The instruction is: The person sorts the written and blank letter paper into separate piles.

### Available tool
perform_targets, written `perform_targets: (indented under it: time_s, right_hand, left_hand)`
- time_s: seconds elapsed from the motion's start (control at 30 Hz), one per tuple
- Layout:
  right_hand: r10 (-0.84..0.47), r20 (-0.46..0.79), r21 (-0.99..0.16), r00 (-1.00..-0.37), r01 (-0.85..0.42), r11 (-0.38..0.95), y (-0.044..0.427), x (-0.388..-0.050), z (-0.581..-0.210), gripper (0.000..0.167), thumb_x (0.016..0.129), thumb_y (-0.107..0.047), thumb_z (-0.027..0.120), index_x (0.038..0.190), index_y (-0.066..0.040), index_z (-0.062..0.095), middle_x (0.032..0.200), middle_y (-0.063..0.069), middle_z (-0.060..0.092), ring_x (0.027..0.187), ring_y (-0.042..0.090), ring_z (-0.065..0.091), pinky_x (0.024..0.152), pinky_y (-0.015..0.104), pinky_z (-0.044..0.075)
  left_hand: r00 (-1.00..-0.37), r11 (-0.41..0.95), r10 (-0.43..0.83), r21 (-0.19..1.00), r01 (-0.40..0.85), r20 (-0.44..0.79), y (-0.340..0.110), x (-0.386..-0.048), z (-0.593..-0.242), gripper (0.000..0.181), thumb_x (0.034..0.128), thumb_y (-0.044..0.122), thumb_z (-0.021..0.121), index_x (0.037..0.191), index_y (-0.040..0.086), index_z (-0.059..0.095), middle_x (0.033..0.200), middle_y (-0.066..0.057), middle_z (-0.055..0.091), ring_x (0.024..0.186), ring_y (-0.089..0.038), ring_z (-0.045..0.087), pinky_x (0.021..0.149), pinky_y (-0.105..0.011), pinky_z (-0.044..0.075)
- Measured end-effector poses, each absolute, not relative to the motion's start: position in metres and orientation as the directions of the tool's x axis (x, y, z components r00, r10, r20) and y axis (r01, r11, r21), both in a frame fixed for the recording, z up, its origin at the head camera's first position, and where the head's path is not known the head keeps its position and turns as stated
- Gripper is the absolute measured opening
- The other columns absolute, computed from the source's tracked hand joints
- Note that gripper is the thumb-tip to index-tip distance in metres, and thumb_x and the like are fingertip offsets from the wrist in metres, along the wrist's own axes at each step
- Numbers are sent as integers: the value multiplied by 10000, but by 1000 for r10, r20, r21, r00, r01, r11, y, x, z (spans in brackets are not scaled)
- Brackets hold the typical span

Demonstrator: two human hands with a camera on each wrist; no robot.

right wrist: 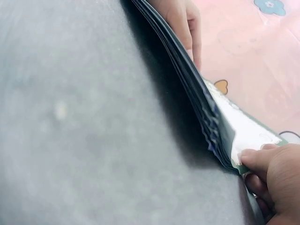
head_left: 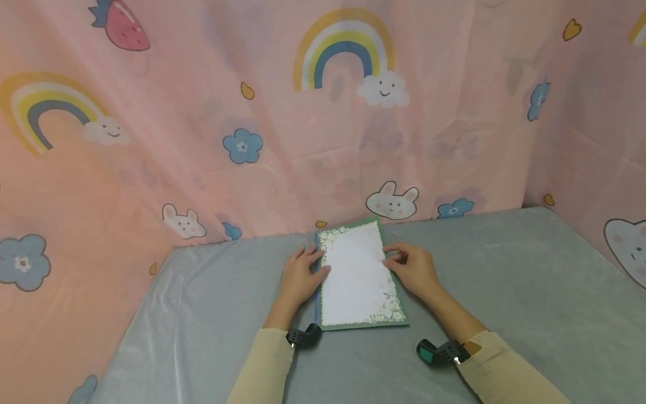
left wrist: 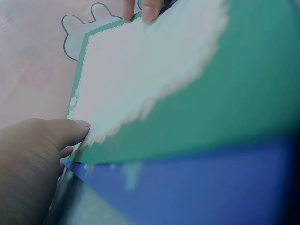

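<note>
A green-bordered booklet with a white, flower-edged page lies tilted on the grey cloth, a blue strip along its left side. My left hand holds its left edge, thumb on the page; the left wrist view shows the thumb on top and fingertips at the edge, beside a blue layer. My right hand pinches the right edge between thumb and fingers. In the right wrist view, several stacked dark leaves show at the booklet's side, with the right thumb on the white page.
Grey cloth covers the table. Behind and at both sides hangs a pink curtain printed with rainbows, rabbits and flowers. Each wrist wears a black band, the left one close to the booklet's lower left corner.
</note>
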State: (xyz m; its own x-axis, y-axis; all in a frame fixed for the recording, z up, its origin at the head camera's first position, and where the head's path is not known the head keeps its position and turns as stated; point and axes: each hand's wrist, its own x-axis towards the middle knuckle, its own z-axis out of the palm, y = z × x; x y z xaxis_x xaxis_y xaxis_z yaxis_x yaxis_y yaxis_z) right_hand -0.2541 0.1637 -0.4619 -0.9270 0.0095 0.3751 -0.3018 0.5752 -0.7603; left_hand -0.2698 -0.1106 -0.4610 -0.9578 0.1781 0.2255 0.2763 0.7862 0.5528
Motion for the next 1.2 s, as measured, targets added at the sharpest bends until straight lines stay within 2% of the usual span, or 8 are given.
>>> perform_targets:
  time_s: [0.2, 0.6, 0.93, 1.1, 1.2]
  right_hand:
    - [15, 396, -744, -918, -310, 592, 164, -253, -462, 215, 846, -45, 789, 1059, -34, 762, 811, 137, 770, 712, 240, 711, 640, 234, 519]
    - [44, 391, -753, -919, -292, 590, 164, -254, -461, 130, 861, -60, 777, 990, -39, 778, 829, 142, 779, 726, 269, 728, 652, 243, 527]
    - [134, 341, -820, -930, -225, 526, 166, -253, -460, 160, 863, -103, 793, 990, -6, 782, 893, 168, 788, 832, 296, 765, 681, 85, 486]
    - [166, 362, -826, -917, -234, 512, 166, -253, -461, 151, 858, -105, 800, 979, -17, 784, 896, 170, 787, 829, 289, 762, 676, 69, 463]
    - [179, 386, -818, -905, -246, 520, 166, -253, -462, 136, 845, -100, 811, 959, -29, 789, 886, 155, 788, 798, 240, 754, 667, 67, 458]
  left_hand:
    - [-965, 793, 168, 554, 254, 203, -111, -271, -463, 483, 930, 380, 693, 1364, 172, 652, 1526, -87, 532, 1491, -376, 374, 1209, -609, 270]
    - [-960, 789, 179, 551, 271, 217, -111, -270, -462, 469, 936, 358, 689, 1352, 143, 658, 1521, -112, 533, 1478, -393, 387, 1202, -616, 276]
    - [-957, 778, 193, 560, 285, 218, -111, -270, -461, 476, 930, 357, 695, 1360, 157, 653, 1534, -116, 515, 1483, -405, 376, 1196, -642, 265]
    - [-956, 782, 203, 553, 288, 212, -111, -269, -461, 479, 933, 370, 693, 1365, 166, 651, 1539, -126, 506, 1488, -410, 366, 1203, -643, 253]
    - [-957, 785, 204, 550, 286, 207, -111, -270, -462, 484, 933, 379, 692, 1370, 174, 647, 1544, -123, 500, 1495, -404, 358, 1213, -631, 243]
